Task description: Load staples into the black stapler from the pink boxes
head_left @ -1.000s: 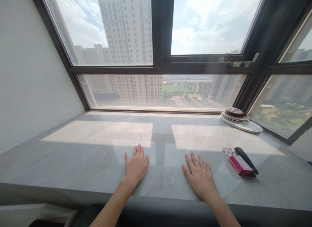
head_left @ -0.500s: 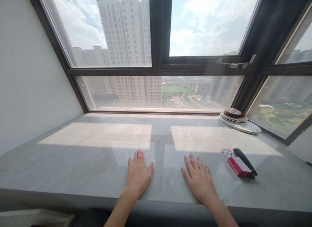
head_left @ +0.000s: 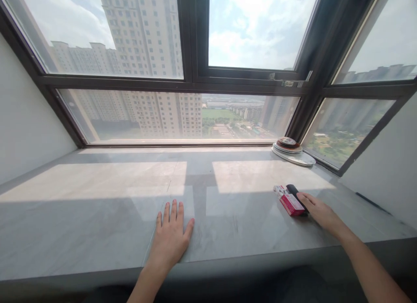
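My left hand point(head_left: 171, 238) lies palm down on the grey marble-look sill point(head_left: 97, 233), its fingers spread and nothing in it. At the right, my right hand point(head_left: 321, 212) reaches in from the side, its fingertips closed on a long, slim black case-like object point(head_left: 292, 190). The hand covers part of that object, so its exact kind does not show. Lying against the object's left side is a small pink and white box point(head_left: 291, 205), which the fingers do not appear to hold.
A stack of round plates or mats point(head_left: 289, 149) rests in the far right corner by the window frame point(head_left: 312, 116). Sunlit patches cover the sill's far half. A thin black strip point(head_left: 373, 203) lies along the right wall point(head_left: 384, 164).
My right hand has moved right from lying flat on the sill to the black object beside the box. The view has turned right. My left hand stays flat on the sill.
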Demonstrator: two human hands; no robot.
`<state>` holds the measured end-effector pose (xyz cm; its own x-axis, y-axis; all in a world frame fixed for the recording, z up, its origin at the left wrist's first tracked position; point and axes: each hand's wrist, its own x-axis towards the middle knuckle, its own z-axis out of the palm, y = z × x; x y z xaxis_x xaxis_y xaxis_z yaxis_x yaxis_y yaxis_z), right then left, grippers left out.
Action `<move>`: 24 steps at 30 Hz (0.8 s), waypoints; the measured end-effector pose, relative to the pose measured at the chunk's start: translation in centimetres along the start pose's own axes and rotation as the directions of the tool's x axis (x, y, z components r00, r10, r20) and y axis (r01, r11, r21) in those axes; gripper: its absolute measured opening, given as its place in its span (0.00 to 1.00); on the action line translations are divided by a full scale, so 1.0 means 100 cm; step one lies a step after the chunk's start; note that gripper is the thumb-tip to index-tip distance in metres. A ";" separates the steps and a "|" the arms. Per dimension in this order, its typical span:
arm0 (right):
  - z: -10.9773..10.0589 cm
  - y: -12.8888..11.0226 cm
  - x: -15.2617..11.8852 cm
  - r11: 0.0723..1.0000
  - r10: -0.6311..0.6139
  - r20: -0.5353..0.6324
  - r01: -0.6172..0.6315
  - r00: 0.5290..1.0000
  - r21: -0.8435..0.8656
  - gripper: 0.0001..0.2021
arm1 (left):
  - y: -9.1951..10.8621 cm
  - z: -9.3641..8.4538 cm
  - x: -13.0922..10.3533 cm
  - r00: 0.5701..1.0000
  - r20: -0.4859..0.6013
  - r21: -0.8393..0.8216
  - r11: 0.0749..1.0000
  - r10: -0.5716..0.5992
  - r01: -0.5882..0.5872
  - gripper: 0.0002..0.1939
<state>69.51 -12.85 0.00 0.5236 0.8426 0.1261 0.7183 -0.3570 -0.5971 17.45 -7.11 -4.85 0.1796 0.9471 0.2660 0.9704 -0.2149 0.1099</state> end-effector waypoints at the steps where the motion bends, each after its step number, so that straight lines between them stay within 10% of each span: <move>1: 0.002 0.000 0.003 0.999 -0.018 0.057 0.015 0.998 0.052 0.30 | 0.000 0.000 0.000 1.000 -0.003 0.008 1.000 0.000 0.000 0.38; 10: 0.081 -0.122 -0.054 0.945 -0.197 0.190 0.135 0.962 0.297 0.27 | -0.001 -0.004 0.000 1.000 -0.016 -0.049 0.999 -0.002 0.002 0.36; 17: 0.173 -0.247 -0.134 0.967 -0.228 0.120 0.210 0.966 0.142 0.26 | 0.020 -0.021 0.014 0.970 -0.004 -0.499 0.841 -0.244 0.210 0.33; 24: 0.160 -0.228 -0.143 0.949 -0.253 0.026 0.243 0.967 0.200 0.26 | 0.052 -0.032 0.019 0.956 -0.149 -0.365 0.913 -0.253 0.185 0.30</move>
<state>38.31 -10.33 -0.86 0.3127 0.9156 0.2527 0.7171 -0.0531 -0.6949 22.36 -7.21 -0.73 -0.0980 0.9240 0.3696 0.8599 -0.1083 0.4988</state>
